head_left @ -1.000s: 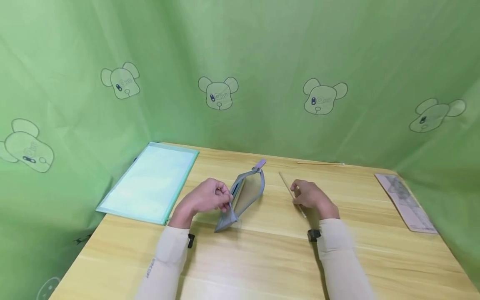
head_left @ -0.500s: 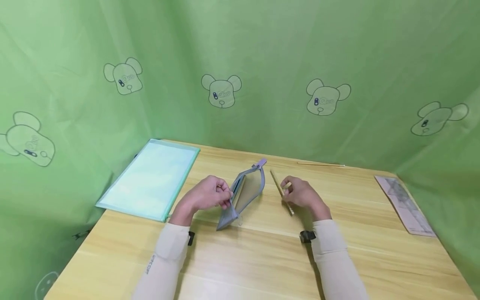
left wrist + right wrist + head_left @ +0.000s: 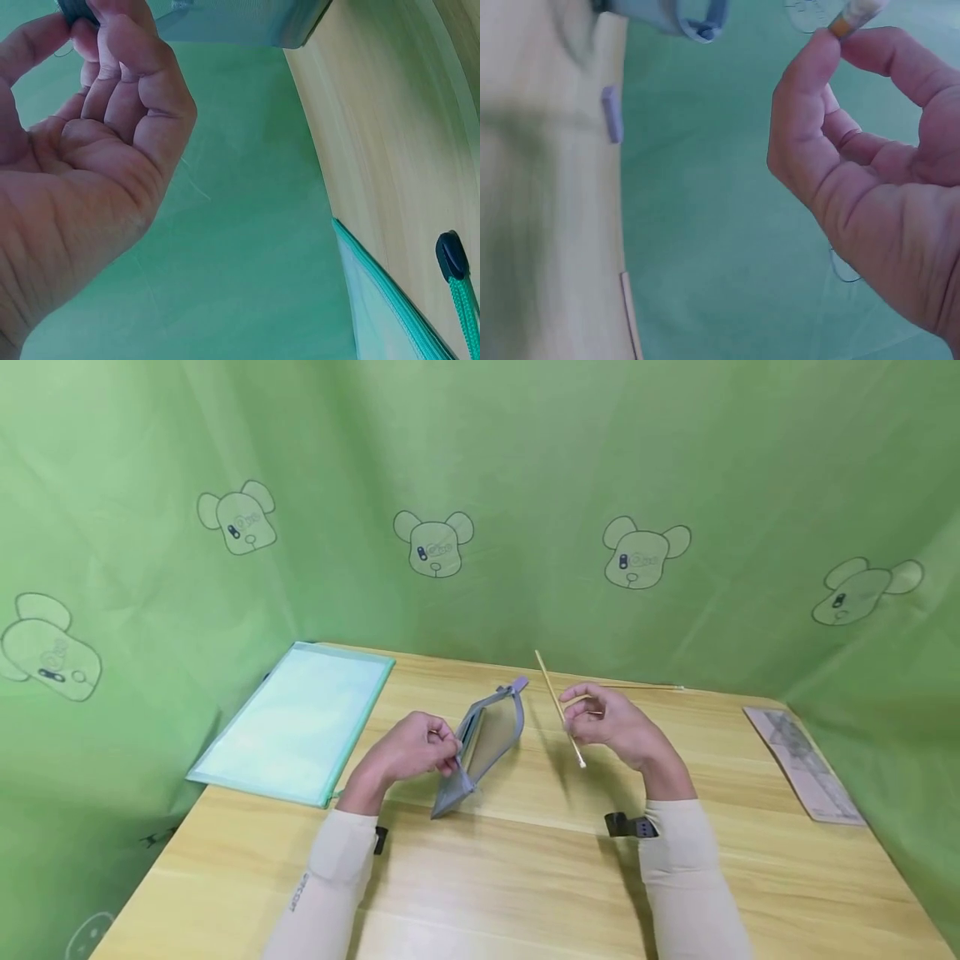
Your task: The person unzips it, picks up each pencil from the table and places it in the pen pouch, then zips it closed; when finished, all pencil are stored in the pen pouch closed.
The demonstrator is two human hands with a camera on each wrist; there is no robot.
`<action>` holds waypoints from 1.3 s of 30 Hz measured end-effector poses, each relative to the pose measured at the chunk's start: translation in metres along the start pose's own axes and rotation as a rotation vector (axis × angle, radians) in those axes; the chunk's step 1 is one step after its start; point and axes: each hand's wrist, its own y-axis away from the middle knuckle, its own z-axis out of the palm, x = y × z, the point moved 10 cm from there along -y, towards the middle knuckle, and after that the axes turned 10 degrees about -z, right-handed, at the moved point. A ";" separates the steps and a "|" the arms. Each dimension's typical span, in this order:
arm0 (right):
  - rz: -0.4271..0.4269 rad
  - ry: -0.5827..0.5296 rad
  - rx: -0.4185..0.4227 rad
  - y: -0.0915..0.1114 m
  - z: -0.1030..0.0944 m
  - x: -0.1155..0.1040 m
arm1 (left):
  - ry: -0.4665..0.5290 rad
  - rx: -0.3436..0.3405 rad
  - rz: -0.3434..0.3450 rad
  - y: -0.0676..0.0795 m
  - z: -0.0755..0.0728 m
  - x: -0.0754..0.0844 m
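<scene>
My left hand [image 3: 417,746] pinches the rim of a grey mesh pencil pouch [image 3: 498,737] between thumb and fingertips. The pouch stands tilted with its mouth spread, and long thin items show inside, too small to tell apart. In the left wrist view, the pinched edge [image 3: 77,9] sits at the top. My right hand [image 3: 617,727] holds a yellow pencil [image 3: 552,692] between thumb and finger, slanted above the table to the right of the pouch. Its whitish end [image 3: 865,9] shows near the fingertips in the right wrist view.
A teal-edged zip document bag [image 3: 300,722] lies at left. Another pencil [image 3: 645,686] rests along the back edge, behind the right hand. A pinkish patterned flat piece [image 3: 804,764] lies at far right. A small lavender block [image 3: 612,115] is behind the pouch. Green curtains surround the table.
The right hand has lifted the pencil off the table, first shifting it left toward the pouch, then raising it. The left hand and pouch have stayed nearly still.
</scene>
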 end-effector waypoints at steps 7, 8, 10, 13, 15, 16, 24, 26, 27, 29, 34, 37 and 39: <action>0.016 -0.048 -0.060 0.002 0.013 -0.009 | 0.011 0.055 -0.006 -0.002 -0.002 -0.001; 0.025 -0.056 -0.074 0.002 0.017 -0.009 | 0.017 0.063 -0.008 -0.003 -0.002 -0.001; 0.040 -0.070 -0.107 0.000 0.025 -0.007 | 0.025 0.076 -0.010 -0.004 -0.002 -0.001; 0.059 -0.085 -0.164 -0.002 0.039 -0.002 | 0.041 0.076 -0.007 -0.005 -0.001 -0.001; 0.067 -0.087 -0.185 -0.004 0.046 0.001 | 0.048 0.069 -0.002 -0.005 0.001 0.000; 0.071 -0.086 -0.190 -0.005 0.048 0.002 | 0.052 0.063 0.001 -0.005 0.002 0.000; 0.081 -0.088 -0.196 -0.007 0.053 0.004 | 0.049 0.042 0.020 -0.005 0.005 0.003; 0.082 -0.072 -0.206 -0.005 0.052 0.003 | 0.050 0.048 0.014 -0.005 0.005 0.003; 0.085 -0.064 -0.213 -0.004 0.051 0.003 | 0.052 0.051 0.010 -0.005 0.005 0.003; 0.092 -0.047 -0.234 -0.002 0.050 0.003 | 0.057 0.056 0.007 -0.005 0.005 0.002; 0.102 0.000 -0.259 -0.002 0.053 0.007 | 0.039 0.027 0.012 -0.006 0.010 0.003; 0.115 0.011 -0.224 -0.005 0.052 0.012 | 0.021 -0.010 0.021 -0.006 0.016 0.004; 0.120 0.011 -0.195 -0.006 0.049 0.016 | 0.008 -0.034 0.028 -0.005 0.019 0.006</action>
